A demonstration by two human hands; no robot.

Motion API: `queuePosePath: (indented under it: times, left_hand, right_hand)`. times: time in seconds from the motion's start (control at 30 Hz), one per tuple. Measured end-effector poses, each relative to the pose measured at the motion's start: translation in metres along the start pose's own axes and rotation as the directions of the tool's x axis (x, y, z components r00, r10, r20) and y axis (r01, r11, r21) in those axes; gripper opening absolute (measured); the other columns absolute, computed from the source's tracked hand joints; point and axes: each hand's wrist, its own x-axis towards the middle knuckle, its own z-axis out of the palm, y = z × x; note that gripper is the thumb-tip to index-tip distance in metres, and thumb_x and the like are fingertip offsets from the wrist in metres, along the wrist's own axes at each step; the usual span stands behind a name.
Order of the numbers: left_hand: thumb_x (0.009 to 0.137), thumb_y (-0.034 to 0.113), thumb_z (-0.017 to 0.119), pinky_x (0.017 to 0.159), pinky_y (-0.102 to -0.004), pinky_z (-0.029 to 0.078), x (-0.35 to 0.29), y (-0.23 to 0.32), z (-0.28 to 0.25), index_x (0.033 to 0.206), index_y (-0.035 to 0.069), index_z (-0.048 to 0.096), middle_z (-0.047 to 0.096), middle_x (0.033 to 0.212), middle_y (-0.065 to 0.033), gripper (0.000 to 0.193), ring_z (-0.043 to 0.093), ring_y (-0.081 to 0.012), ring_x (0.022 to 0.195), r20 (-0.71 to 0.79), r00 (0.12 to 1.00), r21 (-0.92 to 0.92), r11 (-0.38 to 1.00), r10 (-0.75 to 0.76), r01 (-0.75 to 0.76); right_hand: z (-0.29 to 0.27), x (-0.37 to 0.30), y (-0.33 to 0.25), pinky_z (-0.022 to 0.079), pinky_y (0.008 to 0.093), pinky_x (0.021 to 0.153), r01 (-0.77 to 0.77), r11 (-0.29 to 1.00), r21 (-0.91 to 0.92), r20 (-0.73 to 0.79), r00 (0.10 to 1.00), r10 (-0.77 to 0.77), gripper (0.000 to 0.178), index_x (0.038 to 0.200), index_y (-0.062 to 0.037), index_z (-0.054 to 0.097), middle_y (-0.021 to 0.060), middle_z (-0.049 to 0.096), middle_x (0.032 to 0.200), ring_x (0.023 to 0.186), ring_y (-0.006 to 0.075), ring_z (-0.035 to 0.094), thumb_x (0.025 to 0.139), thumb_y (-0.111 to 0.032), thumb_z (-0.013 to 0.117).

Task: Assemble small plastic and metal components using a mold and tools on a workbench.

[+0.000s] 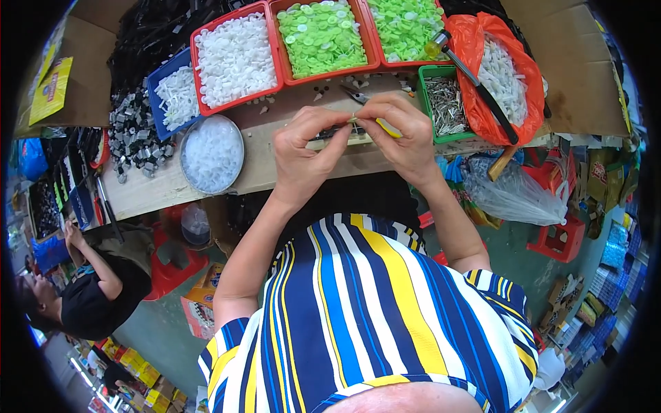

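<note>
My left hand (pixel 306 155) and my right hand (pixel 405 138) meet over the near edge of the workbench, thumbs and forefingers pinched together. Between the fingertips is a small pale-green piece (pixel 353 119), mostly covered, so its exact kind does not show. Both hands appear to grip it. Below them lies a cream-coloured block with dark parts (pixel 358 138), partly hidden by the fingers. Pliers (pixel 355 95) lie just behind my right hand, their jaws showing past the fingers. A few tiny dark and white pieces (pixel 320 91) are scattered on the bench beyond my left hand.
Red trays hold white pieces (pixel 236 55) and green discs (pixel 322 38). A blue tray (pixel 157 113), a round dish (pixel 212 154), a green screw tray (pixel 425 103) and an orange bag (pixel 533 110) surround the hands. A hammer (pixel 482 89) leans across the bag. Another person (pixel 96 289) sits left.
</note>
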Motion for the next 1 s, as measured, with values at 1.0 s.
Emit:
queuePosePath:
  times: [1.0]
  left_hand:
    - [0.074, 0.009, 0.07, 0.081, -0.0386, 0.046, -0.042, -0.041, -0.027, 0.101, 0.006, 0.07, 0.062, 0.103, -0.0084, 0.026, 0.059, -0.0273, 0.102, 0.214, 0.903, 0.637, 0.648, 0.372, -0.418]
  right_hand:
    - [0.048, -0.012, 0.02, 0.042, 0.0379, 0.074, 0.106, 0.961, -0.255, 0.18, 0.982, -0.061, 0.009, 0.083, -0.0066, 0.067, 0.0043, 0.06, 0.093, 0.091, 0.0239, 0.06, 0.075, -0.008, 0.072]
